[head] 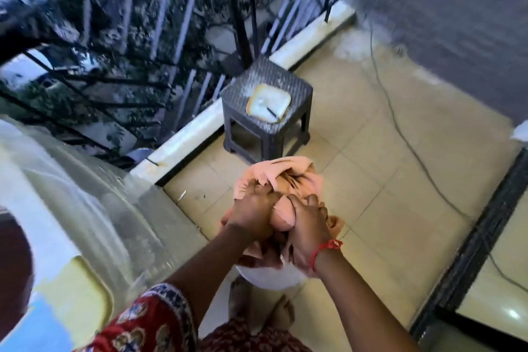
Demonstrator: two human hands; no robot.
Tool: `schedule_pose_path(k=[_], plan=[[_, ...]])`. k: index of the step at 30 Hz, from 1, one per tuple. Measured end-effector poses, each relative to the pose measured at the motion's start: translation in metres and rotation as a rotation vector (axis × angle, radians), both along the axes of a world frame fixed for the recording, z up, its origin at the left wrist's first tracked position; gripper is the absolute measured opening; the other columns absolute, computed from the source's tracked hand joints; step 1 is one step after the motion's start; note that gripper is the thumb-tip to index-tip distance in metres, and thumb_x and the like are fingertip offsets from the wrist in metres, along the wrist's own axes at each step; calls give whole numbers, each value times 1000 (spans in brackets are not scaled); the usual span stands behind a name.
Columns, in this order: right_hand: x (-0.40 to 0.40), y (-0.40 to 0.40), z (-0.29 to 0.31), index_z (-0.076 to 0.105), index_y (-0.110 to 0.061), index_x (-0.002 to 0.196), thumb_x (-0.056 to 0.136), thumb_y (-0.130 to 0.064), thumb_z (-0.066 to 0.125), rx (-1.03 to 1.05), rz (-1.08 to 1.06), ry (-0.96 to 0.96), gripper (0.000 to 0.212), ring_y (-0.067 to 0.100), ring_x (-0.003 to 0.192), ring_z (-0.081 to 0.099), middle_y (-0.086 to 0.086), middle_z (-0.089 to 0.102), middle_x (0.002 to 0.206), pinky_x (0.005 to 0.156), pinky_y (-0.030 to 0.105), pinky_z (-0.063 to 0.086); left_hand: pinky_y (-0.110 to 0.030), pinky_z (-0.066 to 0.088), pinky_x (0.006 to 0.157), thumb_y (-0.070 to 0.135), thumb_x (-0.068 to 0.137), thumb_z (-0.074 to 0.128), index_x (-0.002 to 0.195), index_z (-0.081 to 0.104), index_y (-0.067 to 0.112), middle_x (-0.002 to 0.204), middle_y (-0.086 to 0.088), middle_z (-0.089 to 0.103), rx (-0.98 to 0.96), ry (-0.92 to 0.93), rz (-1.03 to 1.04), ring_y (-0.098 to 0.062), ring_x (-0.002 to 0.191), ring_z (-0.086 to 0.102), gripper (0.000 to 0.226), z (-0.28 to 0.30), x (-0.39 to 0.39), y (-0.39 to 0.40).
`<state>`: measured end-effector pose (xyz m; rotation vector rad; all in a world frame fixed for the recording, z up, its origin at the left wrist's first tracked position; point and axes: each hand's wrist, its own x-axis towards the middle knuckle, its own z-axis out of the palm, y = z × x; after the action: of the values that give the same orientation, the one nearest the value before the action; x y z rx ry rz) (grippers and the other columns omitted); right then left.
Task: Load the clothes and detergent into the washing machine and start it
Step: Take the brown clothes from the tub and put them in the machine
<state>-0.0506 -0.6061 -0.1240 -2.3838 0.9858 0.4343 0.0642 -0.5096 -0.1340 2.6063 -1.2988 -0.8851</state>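
A bundle of pink clothes [285,174] is held in front of me, over a white bucket [271,278] on the tiled floor. My left hand [253,216] grips the left side of the bundle. My right hand [310,226], with a red thread at the wrist, grips the right side. The washing machine [71,208], white under a clear plastic cover, stands at the left; its dark opening [14,260] shows at the far left edge. No detergent is visible.
A dark woven plastic stool [265,111] with a square dish [268,104] on it stands against the balcony railing [171,37]. A cable [405,137] runs across the floor on the right. A dark door threshold [471,246] lies at the lower right.
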Motion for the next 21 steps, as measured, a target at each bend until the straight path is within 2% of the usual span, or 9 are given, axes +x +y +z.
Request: schedule_pose_path(k=[2, 5, 8, 11, 16, 21], plan=[[-1, 1, 44, 36, -50, 132, 78, -26, 56, 37, 9, -49, 63, 32, 110, 41, 2, 35, 126, 83, 35, 29, -52, 32, 111, 58, 55, 72, 136, 38, 41, 143, 2, 43, -43, -23, 3, -36, 139, 25, 90, 42, -2, 5], [-6, 6, 107, 41, -45, 133, 80, -12, 51, 36, 40, -153, 63, 33, 105, 40, 6, 35, 126, 84, 32, 34, -50, 34, 110, 53, 57, 65, 133, 41, 40, 140, 4, 45, -123, -78, 15, -36, 135, 32, 81, 101, -8, 16], [-9, 7, 160, 39, -45, 135, 79, -11, 50, -13, 79, -200, 66, 38, 104, 43, 6, 35, 123, 89, 36, 40, -51, 35, 109, 46, 58, 63, 130, 42, 42, 137, 5, 47, -214, -117, 42, -35, 133, 37, 75, 153, -12, 22], [-9, 7, 211, 39, -43, 134, 78, -13, 50, -82, 109, -277, 65, 41, 101, 48, 8, 37, 122, 88, 39, 43, -50, 30, 112, 39, 60, 65, 129, 45, 40, 133, 4, 48, -301, -169, 71, -34, 129, 40, 72, 207, -15, 25], [-5, 9, 281, 34, -42, 139, 78, -10, 51, -159, 160, -391, 70, 41, 103, 45, 8, 34, 128, 90, 42, 43, -41, 19, 116, 25, 63, 68, 135, 46, 30, 136, -5, 50, -403, -301, 79, -31, 126, 41, 76, 295, -21, 33], [1, 15, 342, 34, -40, 140, 76, -10, 54, -199, 237, -530, 74, 46, 110, 45, 10, 29, 139, 99, 43, 43, -41, 21, 112, 23, 63, 67, 129, 52, 30, 129, -3, 53, -517, -445, 124, -28, 121, 45, 69, 363, -29, 54]])
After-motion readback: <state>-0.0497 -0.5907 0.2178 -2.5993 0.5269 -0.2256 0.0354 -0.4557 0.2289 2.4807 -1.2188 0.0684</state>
